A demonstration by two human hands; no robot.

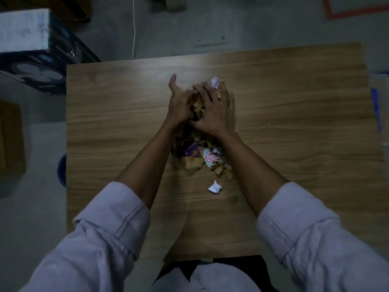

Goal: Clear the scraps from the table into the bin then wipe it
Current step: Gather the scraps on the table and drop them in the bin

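A heap of brown cardboard scraps (197,104) lies in the middle of the wooden table (294,123). My left hand (179,102) and my right hand (214,108) cup the far part of the heap from both sides, fingers curled round the scraps. A crumpled white paper (215,82) sticks out past my right fingers. Nearer to me lie more brown scraps (191,162), a purple wrapper (192,150), a round pink-and-white wrapper (211,158) and a small white paper ball (214,187).
A blue round object (61,169) peeks out below the table's left edge. A dark printed box with a white foam block (25,28) stands on the floor at the far left. A brown box (10,135) sits at the left. Red tape (353,14) marks the floor far right.
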